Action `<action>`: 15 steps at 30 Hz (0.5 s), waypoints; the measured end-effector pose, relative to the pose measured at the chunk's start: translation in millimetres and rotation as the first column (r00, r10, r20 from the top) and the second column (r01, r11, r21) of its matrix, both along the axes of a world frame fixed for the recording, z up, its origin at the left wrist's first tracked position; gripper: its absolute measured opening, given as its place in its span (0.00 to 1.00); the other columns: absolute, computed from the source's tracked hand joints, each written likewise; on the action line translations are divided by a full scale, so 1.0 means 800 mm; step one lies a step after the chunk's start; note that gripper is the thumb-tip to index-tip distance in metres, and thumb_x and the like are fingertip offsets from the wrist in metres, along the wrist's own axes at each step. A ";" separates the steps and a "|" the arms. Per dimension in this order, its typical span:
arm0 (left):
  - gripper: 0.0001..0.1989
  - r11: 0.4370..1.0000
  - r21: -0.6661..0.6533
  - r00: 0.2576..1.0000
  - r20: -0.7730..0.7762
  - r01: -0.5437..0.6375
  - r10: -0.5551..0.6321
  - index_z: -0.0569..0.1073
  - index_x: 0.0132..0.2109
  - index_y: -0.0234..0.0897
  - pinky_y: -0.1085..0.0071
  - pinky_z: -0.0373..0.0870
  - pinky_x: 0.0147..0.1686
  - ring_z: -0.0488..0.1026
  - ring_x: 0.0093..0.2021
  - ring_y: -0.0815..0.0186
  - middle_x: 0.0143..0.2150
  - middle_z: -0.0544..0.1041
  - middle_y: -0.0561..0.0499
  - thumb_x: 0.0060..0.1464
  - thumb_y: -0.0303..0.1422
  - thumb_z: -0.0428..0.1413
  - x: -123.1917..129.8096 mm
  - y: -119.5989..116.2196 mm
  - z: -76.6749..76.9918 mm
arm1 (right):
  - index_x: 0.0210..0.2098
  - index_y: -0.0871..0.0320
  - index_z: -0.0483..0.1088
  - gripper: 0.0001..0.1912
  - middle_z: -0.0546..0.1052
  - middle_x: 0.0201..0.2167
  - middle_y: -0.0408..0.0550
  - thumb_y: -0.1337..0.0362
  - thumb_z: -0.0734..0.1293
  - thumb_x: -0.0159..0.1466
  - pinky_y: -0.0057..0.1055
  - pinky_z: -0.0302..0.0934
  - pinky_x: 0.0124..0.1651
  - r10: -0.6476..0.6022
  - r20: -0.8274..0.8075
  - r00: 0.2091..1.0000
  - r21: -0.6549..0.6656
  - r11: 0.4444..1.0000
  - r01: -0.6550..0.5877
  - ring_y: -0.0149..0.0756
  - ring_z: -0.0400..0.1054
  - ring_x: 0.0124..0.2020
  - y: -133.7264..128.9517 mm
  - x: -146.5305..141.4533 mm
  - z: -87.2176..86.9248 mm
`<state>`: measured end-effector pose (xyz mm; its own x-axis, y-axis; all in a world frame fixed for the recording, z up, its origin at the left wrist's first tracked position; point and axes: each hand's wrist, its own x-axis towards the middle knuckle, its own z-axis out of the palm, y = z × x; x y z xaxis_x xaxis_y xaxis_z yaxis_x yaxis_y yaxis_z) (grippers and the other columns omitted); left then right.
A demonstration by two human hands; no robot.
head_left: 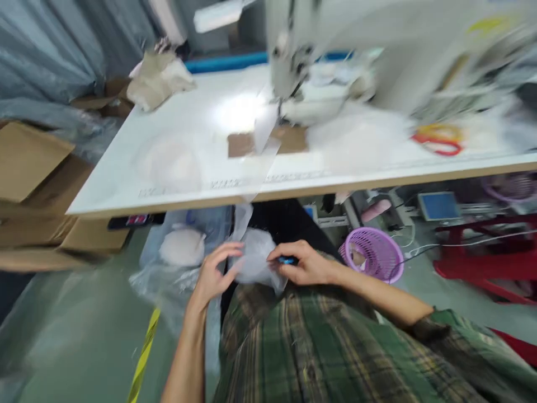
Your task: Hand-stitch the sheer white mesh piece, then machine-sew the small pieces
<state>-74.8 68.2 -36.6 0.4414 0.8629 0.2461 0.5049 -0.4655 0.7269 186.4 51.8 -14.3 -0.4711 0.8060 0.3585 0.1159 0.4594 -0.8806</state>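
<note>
A piece of thin, see-through white fabric point(255, 260) is in front of my body, below the table edge. A strip of it runs up over the edge toward the sewing machine point(289, 67). My left hand point(216, 274) pinches the fabric's left side between thumb and fingers. My right hand point(304, 263) is closed around a small blue-and-black tool point(287, 260), mostly hidden by the fingers. The tool's front end points at the fabric's right side. Motion blur hides its tip.
The white sewing table point(201, 123) has a wooden front edge. Orange-red scissors point(438, 140) lie at right; a cloth bundle point(159, 81) sits back left. Cardboard boxes point(36, 168), a clear bin point(155, 240) holding a white pad, and a purple basket point(375, 254) stand around me.
</note>
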 end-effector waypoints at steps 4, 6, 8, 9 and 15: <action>0.10 1.000 0.017 1.000 -0.021 0.007 -0.007 0.80 0.39 0.40 0.68 0.78 0.41 0.81 0.44 0.58 0.44 0.82 0.45 0.56 0.38 0.57 0.002 0.022 -0.015 | 0.35 0.60 0.74 0.07 0.78 0.25 0.44 0.62 0.68 0.63 0.24 0.65 0.31 -0.143 -0.070 0.987 -0.092 0.986 0.136 0.29 0.71 0.27 0.043 0.037 0.086; 0.11 0.999 -0.031 0.999 -0.035 0.021 -0.022 0.81 0.40 0.41 0.74 0.76 0.26 0.81 0.43 0.57 0.44 0.83 0.45 0.56 0.40 0.57 0.007 0.031 -0.021 | 0.32 0.60 0.73 0.12 0.75 0.22 0.42 0.57 0.68 0.63 0.23 0.61 0.25 -0.275 -0.102 0.956 -0.127 0.957 0.261 0.27 0.66 0.22 0.067 0.071 0.131; 0.12 0.998 -0.067 0.999 -0.029 0.013 -0.015 0.81 0.41 0.42 0.78 0.69 0.17 0.81 0.43 0.57 0.45 0.82 0.46 0.56 0.41 0.58 0.011 0.033 -0.023 | 0.31 0.60 0.73 0.17 0.75 0.21 0.41 0.51 0.70 0.61 0.22 0.53 0.19 -0.444 -0.109 0.889 -0.131 0.893 0.430 0.23 0.59 0.17 0.087 0.110 0.166; 0.11 0.997 -0.078 1.000 -0.025 0.005 -0.007 0.81 0.41 0.42 0.79 0.68 0.15 0.81 0.44 0.57 0.45 0.82 0.46 0.56 0.41 0.58 0.012 0.032 -0.023 | 0.32 0.60 0.73 0.18 0.75 0.21 0.41 0.49 0.71 0.59 0.22 0.49 0.17 -0.517 -0.126 0.847 -0.122 0.855 0.504 0.22 0.55 0.16 0.096 0.128 0.179; 0.12 0.994 -0.094 0.999 -0.020 -0.049 0.048 0.81 0.41 0.42 0.80 0.65 0.13 0.81 0.42 0.57 0.46 0.82 0.47 0.57 0.43 0.57 0.016 0.028 -0.008 | 0.31 0.60 0.73 0.22 0.74 0.19 0.41 0.49 0.77 0.50 0.23 0.46 0.15 -0.728 -0.184 0.660 -0.115 0.683 0.721 0.22 0.53 0.15 0.136 0.202 0.187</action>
<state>-61.7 90.4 -43.1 0.4020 0.9023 0.1556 0.5380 -0.3703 0.7572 347.8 161.0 135.5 0.3454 0.8732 0.3437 0.2229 0.2794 -0.9339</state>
